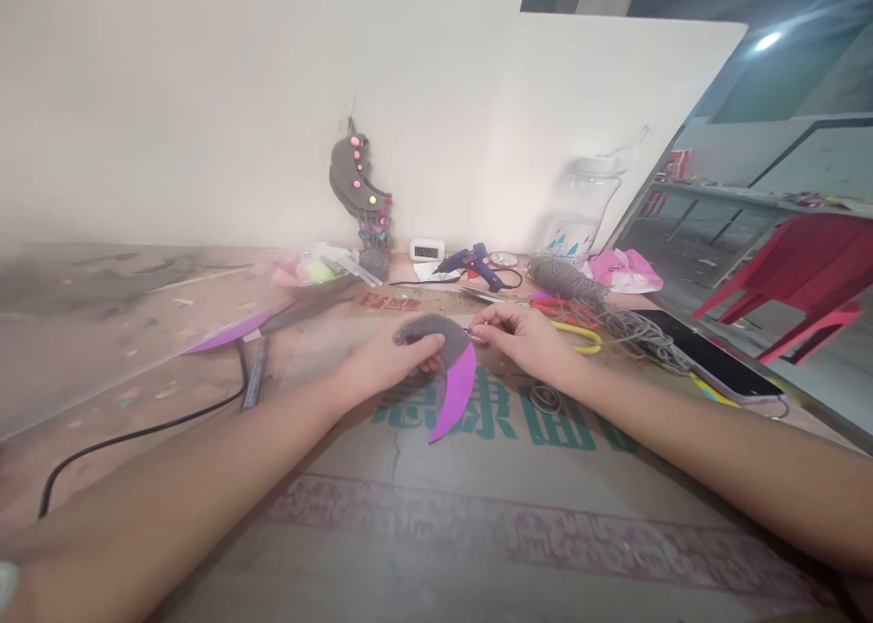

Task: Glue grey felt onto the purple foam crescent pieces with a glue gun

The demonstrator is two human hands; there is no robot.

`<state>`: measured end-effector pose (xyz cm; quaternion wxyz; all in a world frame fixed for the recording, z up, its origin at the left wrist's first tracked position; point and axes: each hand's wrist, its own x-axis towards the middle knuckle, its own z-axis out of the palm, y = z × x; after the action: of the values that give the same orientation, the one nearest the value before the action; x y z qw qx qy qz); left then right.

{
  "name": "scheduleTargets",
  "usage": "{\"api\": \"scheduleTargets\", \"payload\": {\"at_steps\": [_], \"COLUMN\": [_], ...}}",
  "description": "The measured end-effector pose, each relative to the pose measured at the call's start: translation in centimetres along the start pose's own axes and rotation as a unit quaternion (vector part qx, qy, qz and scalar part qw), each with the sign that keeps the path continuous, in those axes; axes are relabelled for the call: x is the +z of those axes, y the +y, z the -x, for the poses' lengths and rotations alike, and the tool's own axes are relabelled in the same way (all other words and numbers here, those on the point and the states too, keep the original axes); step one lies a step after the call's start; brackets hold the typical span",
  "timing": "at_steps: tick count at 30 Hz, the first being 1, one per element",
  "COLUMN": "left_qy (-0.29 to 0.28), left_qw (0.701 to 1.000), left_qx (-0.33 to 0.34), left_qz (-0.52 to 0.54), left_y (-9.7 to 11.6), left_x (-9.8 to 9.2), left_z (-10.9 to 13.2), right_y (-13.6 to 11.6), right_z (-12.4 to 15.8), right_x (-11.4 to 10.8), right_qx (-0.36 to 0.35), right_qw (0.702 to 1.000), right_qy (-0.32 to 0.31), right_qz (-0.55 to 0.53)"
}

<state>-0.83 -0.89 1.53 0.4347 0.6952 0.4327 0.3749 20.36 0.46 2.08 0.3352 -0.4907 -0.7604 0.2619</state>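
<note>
A purple crescent-shaped piece [458, 388], its upper half wrapped in grey yarn, is held just above a sheet of cardboard [491, 496]. My left hand [388, 361] is closed on the wrapped part of the crescent from the left. My right hand [515, 330] pinches a strand of grey yarn right at the crescent's upper right edge. A bundle of grey yarn [566, 282] lies on the table behind my right hand.
A blue glue gun [472, 264], red and yellow scissors [569, 318], a phone [713, 361], a plastic jar [583, 209], a small clock [426, 250], and a finished decorated crescent [358, 186] leaning on the wall. A black cable [143, 432] and another purple piece [228, 332] lie left. A red stool [797, 268] stands right.
</note>
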Motion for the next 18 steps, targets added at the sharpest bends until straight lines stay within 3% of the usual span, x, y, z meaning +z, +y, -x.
{"api": "scheduleTargets", "payload": {"at_steps": [8,14,18], "left_qy": [-0.016,-0.016,-0.004], "left_qw": [1.0,0.999,0.997], "left_qx": [0.004,-0.023,-0.028], "left_qz": [0.011,0.033,0.071], "left_y": [-0.4,0.5,0.7], "left_x": [-0.1,-0.2,-0.3], "left_z": [-0.2,-0.3,-0.4], "right_y": [-0.2,0.2,0.1], "right_z": [0.1,0.1,0.3], "right_x": [0.1,0.0,-0.3], "right_qx": [0.014,0.025,-0.001], "right_qw": [0.999,0.995,0.992], "right_qy": [-0.005,-0.006,0.027], "right_qz": [-0.037,-0.094,-0.127]}}
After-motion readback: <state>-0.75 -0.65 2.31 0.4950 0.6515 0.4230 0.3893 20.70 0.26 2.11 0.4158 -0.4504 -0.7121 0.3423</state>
